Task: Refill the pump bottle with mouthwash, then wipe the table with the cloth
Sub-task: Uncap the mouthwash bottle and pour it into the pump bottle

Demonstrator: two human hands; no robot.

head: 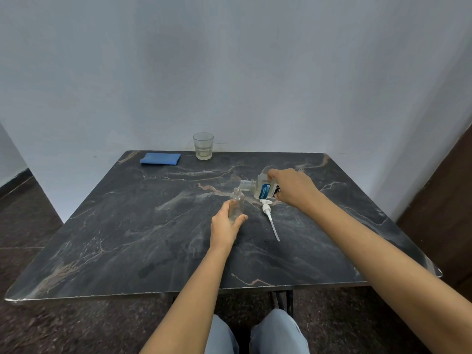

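Near the middle of a dark marble-patterned table (127, 238), gripped low around its body by the left hand (226, 227): a small clear plastic pump bottle (237, 204), upright, neck open, pump removed. Just to its right and slightly farther away, clamped in the curled fingers of the right hand (293, 186): a clear blue-labelled mouthwash bottle (265, 190), tipped almost flat, long axis right to left, uncapped mouth directly over the small bottle's neck. No stream of liquid discernible. Flat on the table beneath the right hand: a white pump head with a long dip tube (270, 218). At the far edge, well apart from both hands: a folded blue cloth (160, 158), nearer the left arm, beside a clear glass tumbler (203, 146). Probably next: tilt further, mouth aligned over neck.
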